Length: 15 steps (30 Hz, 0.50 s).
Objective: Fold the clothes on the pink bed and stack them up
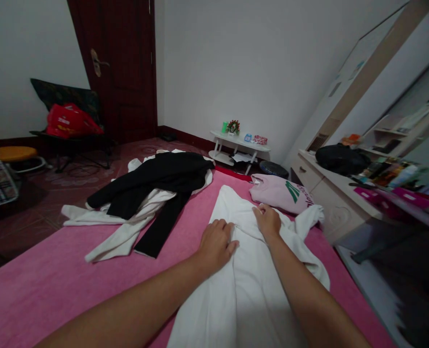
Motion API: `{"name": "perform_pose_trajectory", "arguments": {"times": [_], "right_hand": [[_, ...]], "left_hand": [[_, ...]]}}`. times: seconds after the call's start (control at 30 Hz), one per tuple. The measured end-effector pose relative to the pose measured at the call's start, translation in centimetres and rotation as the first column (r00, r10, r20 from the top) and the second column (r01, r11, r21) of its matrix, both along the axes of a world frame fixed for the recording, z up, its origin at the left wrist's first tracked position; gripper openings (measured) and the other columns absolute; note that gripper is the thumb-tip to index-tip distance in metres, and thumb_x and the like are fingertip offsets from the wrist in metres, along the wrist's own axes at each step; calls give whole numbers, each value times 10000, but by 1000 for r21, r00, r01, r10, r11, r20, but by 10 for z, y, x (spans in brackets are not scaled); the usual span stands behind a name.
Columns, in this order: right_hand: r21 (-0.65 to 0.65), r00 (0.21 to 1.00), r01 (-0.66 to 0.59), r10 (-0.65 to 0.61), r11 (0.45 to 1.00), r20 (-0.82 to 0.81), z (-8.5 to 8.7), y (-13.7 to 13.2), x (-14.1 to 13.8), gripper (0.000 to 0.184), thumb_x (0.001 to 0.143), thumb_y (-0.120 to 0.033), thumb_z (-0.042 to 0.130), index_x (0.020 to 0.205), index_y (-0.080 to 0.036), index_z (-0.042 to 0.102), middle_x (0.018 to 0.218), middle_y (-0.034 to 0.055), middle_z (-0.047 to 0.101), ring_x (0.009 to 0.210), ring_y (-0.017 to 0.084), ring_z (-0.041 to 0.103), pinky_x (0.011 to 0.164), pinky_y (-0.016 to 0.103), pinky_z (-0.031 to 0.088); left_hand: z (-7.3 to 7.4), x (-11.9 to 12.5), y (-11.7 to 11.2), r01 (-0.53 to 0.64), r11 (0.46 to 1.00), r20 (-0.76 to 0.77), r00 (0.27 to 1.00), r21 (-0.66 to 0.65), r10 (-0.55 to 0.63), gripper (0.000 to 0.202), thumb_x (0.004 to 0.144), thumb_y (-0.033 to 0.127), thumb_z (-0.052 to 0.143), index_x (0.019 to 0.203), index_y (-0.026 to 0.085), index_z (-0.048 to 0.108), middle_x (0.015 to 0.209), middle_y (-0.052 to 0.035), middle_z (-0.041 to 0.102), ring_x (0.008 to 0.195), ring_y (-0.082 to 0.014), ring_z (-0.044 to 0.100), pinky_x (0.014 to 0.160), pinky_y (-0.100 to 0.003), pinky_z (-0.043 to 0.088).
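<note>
A white garment [243, 285] lies spread lengthwise on the pink bed cover [55, 285] in front of me. My left hand [216, 244] rests on its left side, fingers curled down onto the cloth near a fold. My right hand [268, 220] presses on the garment a little farther up, its fingers bent and seeming to pinch the fabric. A folded pink sweatshirt [281, 193] with a green mark lies just beyond my right hand.
A black garment [160, 186] lies over white clothes [120, 232] at the bed's far left. A dresser [330, 193] with a black bag [339, 158] stands close on the right. A small white table [238, 145], a dark door [123, 67] and a chair holding a red bag [69, 121] are beyond.
</note>
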State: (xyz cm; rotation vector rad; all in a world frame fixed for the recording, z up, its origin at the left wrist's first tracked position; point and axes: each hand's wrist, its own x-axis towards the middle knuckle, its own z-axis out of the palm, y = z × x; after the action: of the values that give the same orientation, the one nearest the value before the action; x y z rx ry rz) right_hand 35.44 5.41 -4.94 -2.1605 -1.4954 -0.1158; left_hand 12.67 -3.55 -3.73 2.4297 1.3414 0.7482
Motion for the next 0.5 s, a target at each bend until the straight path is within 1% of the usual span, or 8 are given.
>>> {"name": "perform_pose_trajectory", "arguments": {"times": [0.07, 0.1, 0.17, 0.23, 0.3, 0.4, 0.43, 0.5], "right_hand": [[92, 998, 67, -67, 994, -1, 2, -4, 6, 316, 842, -473, 524, 905, -215, 695, 846, 61, 707, 765, 216, 622, 635, 288, 388], [103, 996, 90, -91, 991, 1, 2, -5, 10, 320, 839, -477, 526, 902, -213, 695, 847, 64, 709, 761, 220, 621, 632, 290, 387], [51, 994, 103, -104, 993, 19, 2, -6, 15, 287, 820, -458, 554, 872, -215, 696, 847, 67, 710, 768, 225, 622, 637, 292, 391], [-31, 995, 68, -66, 997, 79, 3, -6, 15, 210, 810, -386, 573, 841, -219, 696, 857, 67, 705, 807, 229, 623, 680, 301, 404], [-35, 984, -12, 18, 999, 175, 5, -4, 8, 169, 819, -289, 547, 863, -218, 694, 918, 74, 698, 899, 240, 615, 778, 331, 412], [42, 947, -229, 213, 972, 239, 12, 4, -14, 270, 864, -216, 456, 1019, -202, 677, 1088, 86, 670, 1062, 241, 570, 946, 367, 375], [25, 923, -329, 317, 944, 217, 13, 9, -23, 311, 890, -222, 422, 1085, -199, 662, 1150, 82, 655, 1112, 231, 551, 990, 362, 358], [-92, 835, -526, 534, 845, 129, 12, 21, -40, 381, 939, -270, 362, 1217, -201, 613, 1292, 66, 595, 1227, 208, 489, 1068, 354, 310]], "left_hand": [[-2, 1, 2, 11, 1000, 52, 999, -28, -10, 345, 870, 340, 547, 1189, 208, 537, 1058, -93, 566, 1016, -248, 528, 894, -378, 443], [-4, 1, 3, 18, 999, 79, 997, -28, -16, 343, 872, 329, 543, 1192, 206, 534, 1100, -98, 559, 1051, -248, 521, 919, -379, 439], [-9, 3, 4, 21, 1000, 118, 993, -12, -20, 389, 875, 307, 535, 1240, 177, 509, 1243, -130, 514, 1170, -260, 473, 1000, -390, 407], [-14, 4, 4, 24, 1000, 116, 993, 0, -24, 474, 881, 299, 520, 1314, 118, 456, 1379, -172, 430, 1290, -278, 387, 1086, -402, 344], [-19, 7, 5, 48, 999, 71, 996, -4, -48, 520, 888, 315, 508, 1346, 80, 432, 1429, -192, 397, 1347, -295, 337, 1138, -416, 284], [-22, 9, 6, 105, 994, 2, 994, 4, -105, 512, 894, 356, 502, 1331, 92, 463, 1428, -180, 426, 1355, -305, 348, 1166, -439, 237], [-22, 10, 6, 120, 993, -7, 993, 12, -120, 513, 895, 369, 502, 1328, 96, 470, 1425, -179, 433, 1353, -304, 355, 1170, -441, 231], [-22, 10, 7, 139, 990, -9, 990, 17, -139, 529, 892, 387, 509, 1329, 91, 474, 1415, -184, 446, 1347, -302, 368, 1171, -440, 231]]}}
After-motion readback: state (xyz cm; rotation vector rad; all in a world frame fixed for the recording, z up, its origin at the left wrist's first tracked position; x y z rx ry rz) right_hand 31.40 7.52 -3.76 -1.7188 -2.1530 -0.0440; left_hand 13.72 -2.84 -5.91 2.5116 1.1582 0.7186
